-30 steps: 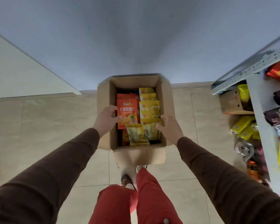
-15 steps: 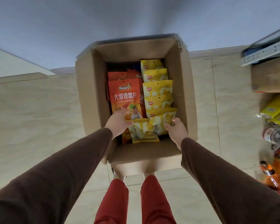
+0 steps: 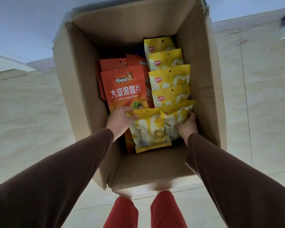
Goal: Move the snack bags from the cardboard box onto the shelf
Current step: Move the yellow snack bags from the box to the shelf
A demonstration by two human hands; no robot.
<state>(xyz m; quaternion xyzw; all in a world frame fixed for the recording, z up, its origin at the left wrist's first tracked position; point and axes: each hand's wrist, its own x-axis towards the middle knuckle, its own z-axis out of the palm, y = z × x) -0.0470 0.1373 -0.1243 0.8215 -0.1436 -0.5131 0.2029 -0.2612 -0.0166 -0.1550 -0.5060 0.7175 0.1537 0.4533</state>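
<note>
the shelf is cut off. left hand (image 3: 120, 119) and right hand (image 3: 187, 125) each hold a yellow bag (image 3: 149, 130) in the box (image 3: 89, 79) on the tiled floor (image 3: 31, 120).

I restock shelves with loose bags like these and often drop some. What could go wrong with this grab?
The left hand pinches only the top edge of the nearest yellow bag, so it might slip or tear. The right hand grips a second yellow bag tucked under the row behind; lifting may drag those along.
</note>
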